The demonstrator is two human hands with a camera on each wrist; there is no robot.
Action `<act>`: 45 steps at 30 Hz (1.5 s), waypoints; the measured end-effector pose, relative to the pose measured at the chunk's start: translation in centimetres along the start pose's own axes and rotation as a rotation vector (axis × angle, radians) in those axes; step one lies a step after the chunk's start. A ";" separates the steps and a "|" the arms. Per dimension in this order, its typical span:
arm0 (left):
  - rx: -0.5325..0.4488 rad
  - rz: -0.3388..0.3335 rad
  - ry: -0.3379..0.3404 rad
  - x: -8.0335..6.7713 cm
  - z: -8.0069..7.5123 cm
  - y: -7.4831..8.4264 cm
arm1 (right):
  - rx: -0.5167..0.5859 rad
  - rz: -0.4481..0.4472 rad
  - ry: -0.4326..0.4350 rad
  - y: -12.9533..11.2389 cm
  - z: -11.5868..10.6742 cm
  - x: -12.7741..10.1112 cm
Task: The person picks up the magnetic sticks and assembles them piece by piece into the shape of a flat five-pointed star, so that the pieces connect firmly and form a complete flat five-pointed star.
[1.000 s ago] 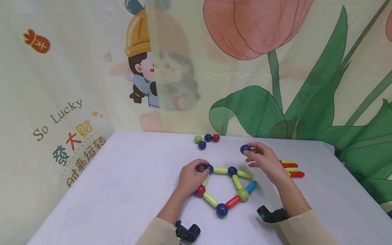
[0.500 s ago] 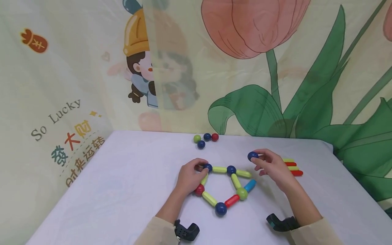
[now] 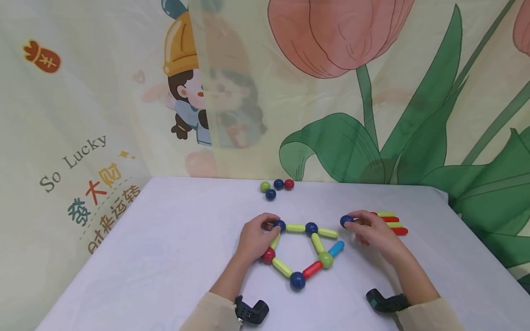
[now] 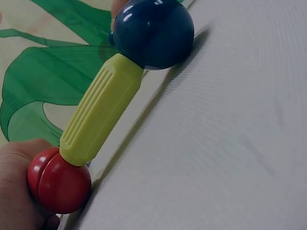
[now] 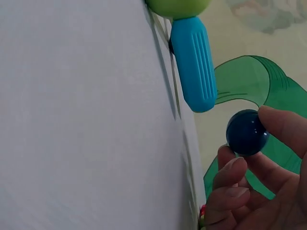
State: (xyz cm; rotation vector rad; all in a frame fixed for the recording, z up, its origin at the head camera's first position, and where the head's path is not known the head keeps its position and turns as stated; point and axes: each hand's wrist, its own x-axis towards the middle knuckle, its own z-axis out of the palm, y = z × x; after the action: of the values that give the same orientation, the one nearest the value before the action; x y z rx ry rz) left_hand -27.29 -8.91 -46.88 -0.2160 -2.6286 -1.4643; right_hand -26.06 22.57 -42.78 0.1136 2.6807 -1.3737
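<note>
White table (image 3: 165,257), left hand (image 3: 254,240) gripping the stick-and-ball frame (image 3: 304,250), right hand (image 3: 372,232) pinching a blue ball (image 3: 345,221).

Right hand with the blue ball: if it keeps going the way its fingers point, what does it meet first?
Most likely the free end of the yellow-green rod. The right hand pinches the blue ball just right of that rod end, though depth is uncertain; the light blue rod lies nearer the person.
</note>
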 end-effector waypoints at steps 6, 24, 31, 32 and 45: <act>-0.010 0.000 -0.001 0.1 -0.1 0.0 | -0.044 0.020 -0.039 1.0 -0.4 0.4; -0.025 0.039 -0.006 0.0 -0.4 -0.2 | -0.002 -0.075 -0.126 2.5 -0.8 0.5; -0.023 0.029 -0.011 0.0 -0.2 -0.4 | 0.003 -0.091 -0.126 2.9 -0.7 0.6; -0.022 0.028 -0.010 0.1 -0.1 -0.4 | 0.002 -0.092 -0.125 2.9 -0.7 0.6; -0.022 0.014 -0.008 0.0 -0.1 -0.5 | -0.036 -0.068 -0.078 2.9 0.0 0.5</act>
State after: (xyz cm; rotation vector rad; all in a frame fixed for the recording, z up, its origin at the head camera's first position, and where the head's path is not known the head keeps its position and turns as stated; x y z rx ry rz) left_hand -27.42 -9.27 -47.18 -0.2428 -2.6130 -1.4922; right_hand -26.22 24.29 -45.16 -0.0345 2.6671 -1.3184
